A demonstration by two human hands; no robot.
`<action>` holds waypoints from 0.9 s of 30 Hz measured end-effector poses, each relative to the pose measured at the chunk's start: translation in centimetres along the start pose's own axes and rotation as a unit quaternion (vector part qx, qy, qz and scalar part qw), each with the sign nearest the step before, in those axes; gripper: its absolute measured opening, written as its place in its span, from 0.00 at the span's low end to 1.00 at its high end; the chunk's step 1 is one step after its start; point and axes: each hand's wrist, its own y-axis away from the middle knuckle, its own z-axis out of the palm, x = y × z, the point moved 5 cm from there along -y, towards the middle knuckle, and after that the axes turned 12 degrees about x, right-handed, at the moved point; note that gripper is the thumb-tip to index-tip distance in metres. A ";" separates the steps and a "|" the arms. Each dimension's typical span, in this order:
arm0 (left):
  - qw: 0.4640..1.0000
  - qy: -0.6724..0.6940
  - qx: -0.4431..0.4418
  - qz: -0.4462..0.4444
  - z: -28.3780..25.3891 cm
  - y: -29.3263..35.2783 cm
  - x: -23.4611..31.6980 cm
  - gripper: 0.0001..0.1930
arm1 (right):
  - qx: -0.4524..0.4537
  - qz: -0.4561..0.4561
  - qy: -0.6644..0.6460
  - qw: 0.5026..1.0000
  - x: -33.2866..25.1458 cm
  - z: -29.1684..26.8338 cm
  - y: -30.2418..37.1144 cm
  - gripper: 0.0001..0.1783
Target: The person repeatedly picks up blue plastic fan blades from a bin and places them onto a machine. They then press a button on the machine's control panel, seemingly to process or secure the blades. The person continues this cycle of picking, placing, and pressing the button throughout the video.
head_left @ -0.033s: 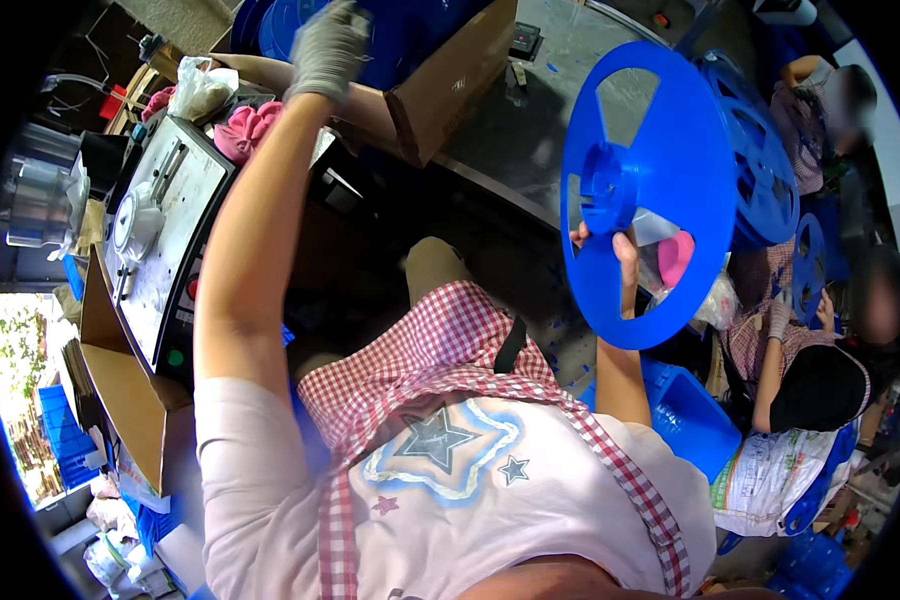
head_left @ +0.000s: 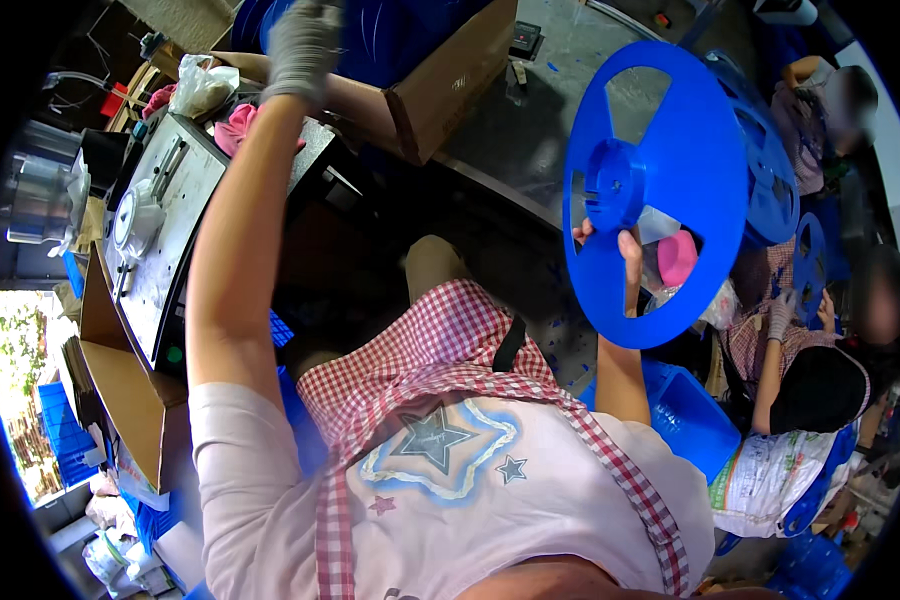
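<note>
My right hand (head_left: 627, 255) grips a blue plastic reel flange (head_left: 695, 185) by a spoke below its raised round hub, with the thumb and fingertips showing through the cut-outs. The flange is upright and tilted, its hub turned to the left. My left hand (head_left: 302, 55), in a pale knitted glove, is over the near left side of an open cardboard box (head_left: 460, 90). Inside that box are blue plastic parts (head_left: 395, 45), mostly cut off by the upper edge. The left fingers are blurred and partly out of the picture.
A metal-topped machine (head_left: 185, 225) with a round fixture stands left, with pink cloth (head_left: 238, 128) behind it. More blue reels (head_left: 765, 150) stand behind the held flange. A blue bin (head_left: 685, 420) is at lower right. Two people work at right; one gloved hand (head_left: 780, 312) shows.
My left hand has moved left and slightly up over the box, with its forearm following. The flange in my right hand has turned slightly, showing more of its face.
</note>
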 end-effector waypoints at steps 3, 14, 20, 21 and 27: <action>0.973 0.198 0.083 -0.087 -9.2 -1.4 -2.1 0.13 | -0.019 0.022 -0.068 0.997 0.0 -0.4 -1.0 0.22; 0.799 0.424 0.025 -0.425 -15.9 22.9 -7.6 0.07 | -0.206 0.399 -0.140 0.882 7.3 12.8 6.9 0.30; 0.971 -0.228 0.073 -0.004 -18.8 28.6 0.4 0.29 | -0.248 0.336 -0.018 0.909 7.9 15.9 13.2 0.32; 0.978 -0.209 0.029 -0.005 -18.8 29.5 2.0 0.31 | -0.256 0.314 0.010 0.914 7.6 16.4 13.8 0.33; 0.911 0.171 -0.097 -0.363 -19.1 32.9 1.6 0.52 | -0.336 0.197 0.163 0.906 6.6 20.5 16.3 0.35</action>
